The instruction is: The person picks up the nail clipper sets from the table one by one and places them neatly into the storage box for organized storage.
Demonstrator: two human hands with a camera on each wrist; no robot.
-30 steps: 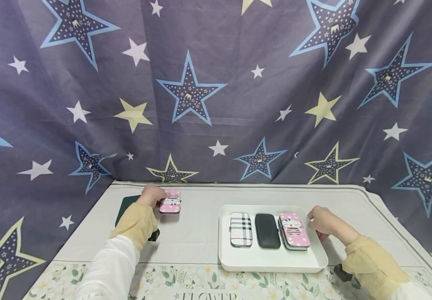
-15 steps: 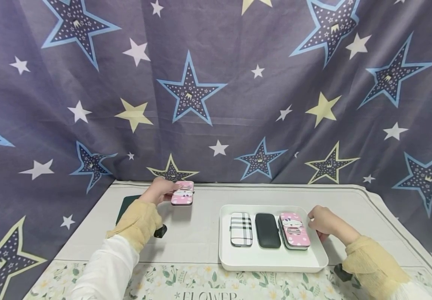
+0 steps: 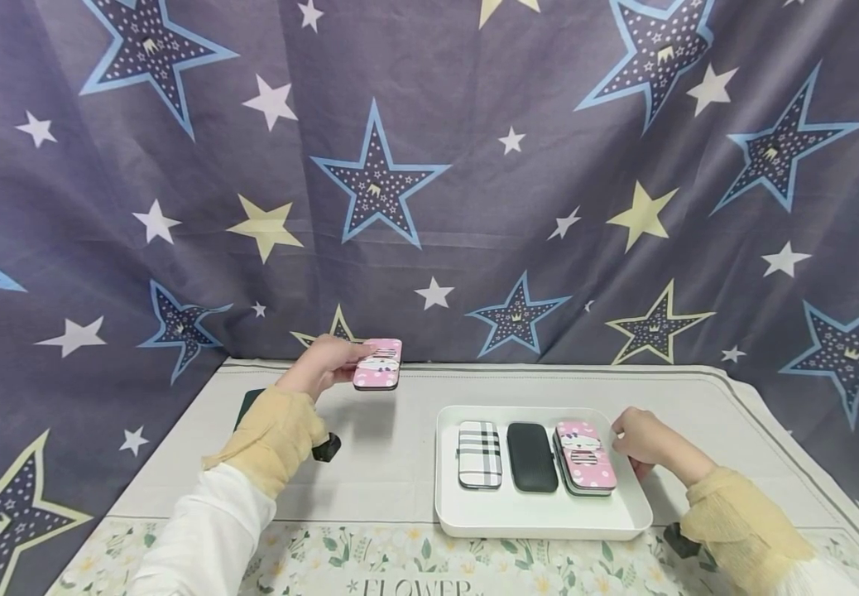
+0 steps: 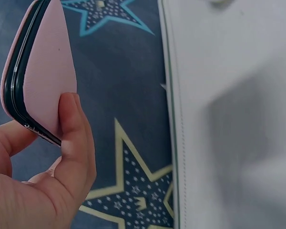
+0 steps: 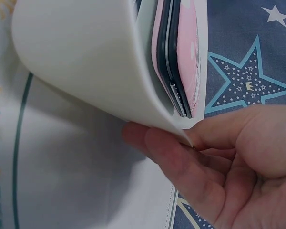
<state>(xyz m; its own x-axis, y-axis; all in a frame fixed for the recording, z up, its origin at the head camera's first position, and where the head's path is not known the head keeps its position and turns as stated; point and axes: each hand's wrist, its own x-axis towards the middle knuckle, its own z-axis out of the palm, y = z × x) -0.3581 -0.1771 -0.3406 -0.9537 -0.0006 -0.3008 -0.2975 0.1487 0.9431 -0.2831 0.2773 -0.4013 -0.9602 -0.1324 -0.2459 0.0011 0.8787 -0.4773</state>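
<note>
My left hand (image 3: 328,362) pinches a pink case (image 3: 379,364) with a cartoon face and white dots, held up above the back left of the table. In the left wrist view, thumb and fingers grip the two faces of this case (image 4: 47,71) near one end; its dark rim shows. My right hand (image 3: 641,440) pinches the right wall of a white tray (image 3: 541,523), thumb inside and fingers beneath in the right wrist view. In the tray lie a plaid case (image 3: 479,455), a black case (image 3: 532,458) and another pink case (image 3: 584,457), which rests on something mostly hidden.
A dark green flat thing (image 3: 248,406) lies at the table's left, partly hidden by my left forearm. A pale tablecloth (image 3: 392,463) with a floral front band covers the table. Behind it hangs a star-patterned curtain (image 3: 429,207).
My left hand has lifted the pink case off the table and carried it up and to the right. The right hand and the tray have stayed in place.
</note>
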